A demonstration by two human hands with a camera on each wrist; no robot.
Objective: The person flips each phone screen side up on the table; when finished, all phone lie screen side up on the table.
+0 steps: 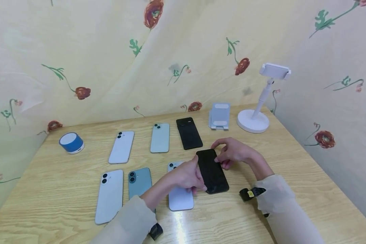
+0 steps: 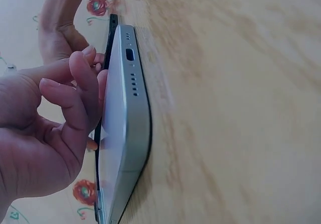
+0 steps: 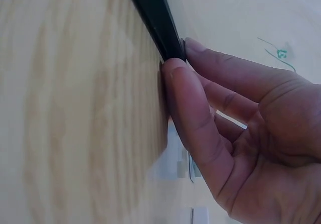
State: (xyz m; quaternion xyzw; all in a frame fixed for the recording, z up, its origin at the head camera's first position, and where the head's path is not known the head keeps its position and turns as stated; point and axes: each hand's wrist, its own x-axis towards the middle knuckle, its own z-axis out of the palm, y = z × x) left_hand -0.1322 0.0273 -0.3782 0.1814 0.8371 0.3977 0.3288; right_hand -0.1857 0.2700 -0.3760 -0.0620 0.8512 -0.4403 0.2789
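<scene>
A black phone (image 1: 212, 173) lies between my two hands, low over the table. My left hand (image 1: 185, 174) holds its left edge, with curled fingers over the white phone (image 1: 181, 200) beside it. From the other side my right hand (image 1: 235, 150) pinches the black phone's right edge; in the right wrist view the thumb and a finger (image 3: 185, 101) meet at its dark rim. The left wrist view has the white phone's port end (image 2: 131, 83) in front, partly hiding where my left fingers (image 2: 83, 78) touch the black phone.
Several other phones lie about, among them a second black one (image 1: 189, 133), a pale green one (image 1: 160, 138) and a teal one (image 1: 139, 183). A blue speaker (image 1: 71, 143) sits far left. At the back right are a folded stand (image 1: 220, 116) and a white phone holder (image 1: 253, 121).
</scene>
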